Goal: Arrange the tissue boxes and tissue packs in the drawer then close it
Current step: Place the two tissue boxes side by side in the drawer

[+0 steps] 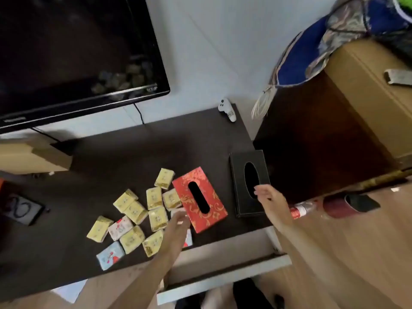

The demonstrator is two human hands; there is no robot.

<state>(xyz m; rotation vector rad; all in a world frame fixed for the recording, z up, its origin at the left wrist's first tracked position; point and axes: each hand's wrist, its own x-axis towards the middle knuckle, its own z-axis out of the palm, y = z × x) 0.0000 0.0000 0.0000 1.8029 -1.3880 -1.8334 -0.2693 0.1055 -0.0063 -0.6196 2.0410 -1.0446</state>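
A red tissue box with gold flowers (200,197) lies on the dark cabinet top (124,152). To its right lies a black tissue box (243,172). Several yellow tissue packs (133,210) are scattered left of the red box, along with a light blue pack (110,255) and a white pack with red print (120,227). My left hand (178,221) reaches over the packs at the red box's near left corner, fingers relaxed. My right hand (269,199) hovers with straight fingers over the black box's near end. The white drawer (223,277) stands pulled out below the cabinet's front edge.
A black television (73,52) hangs at the back left, and a white game controller (227,109) lies at the cabinet's back right corner. A tall cardboard box (347,121) stands to the right. A plastic bottle (301,209) and a dark red slipper (350,205) lie on the wooden floor.
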